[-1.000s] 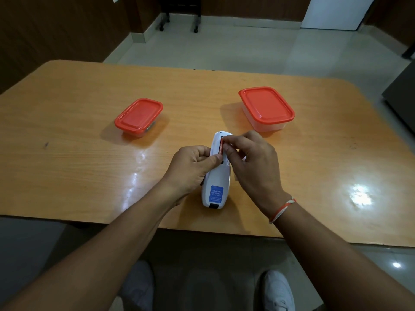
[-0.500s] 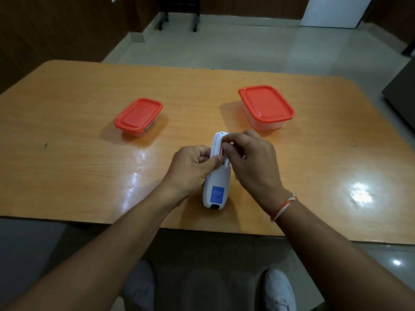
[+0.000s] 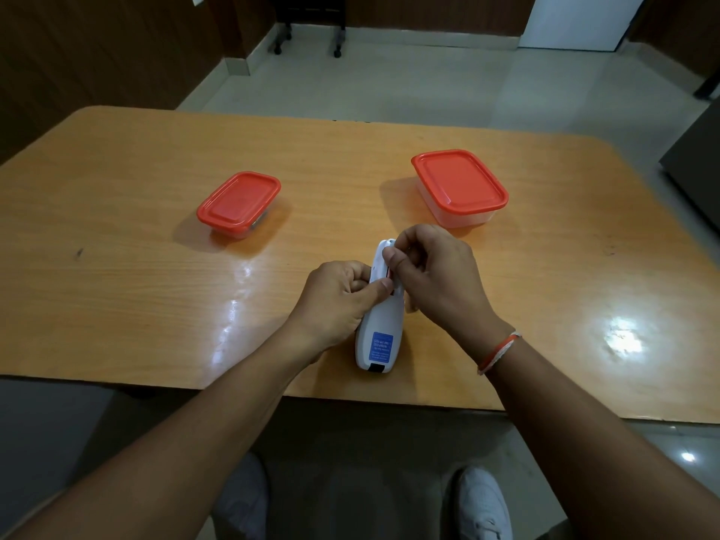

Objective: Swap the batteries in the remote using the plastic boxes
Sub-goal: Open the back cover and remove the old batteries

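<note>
A white plastic remote [image 3: 380, 329] lies back-up near the table's [image 3: 117, 228] near edge, its blue label's print too small to read. The left hand [image 3: 335, 302] grips its side; the right hand [image 3: 436, 278] pinches at the battery bay. Two clear rounded-rectangular boxes with glossy red lids, small [image 3: 238, 202] and larger [image 3: 459, 187], sit toward the far edge.

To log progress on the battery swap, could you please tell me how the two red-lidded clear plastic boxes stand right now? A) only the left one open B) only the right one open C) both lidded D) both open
C: the smaller red-lidded clear plastic box and the larger one both sit shut under their lids, while both hands work on the white remote.
</note>
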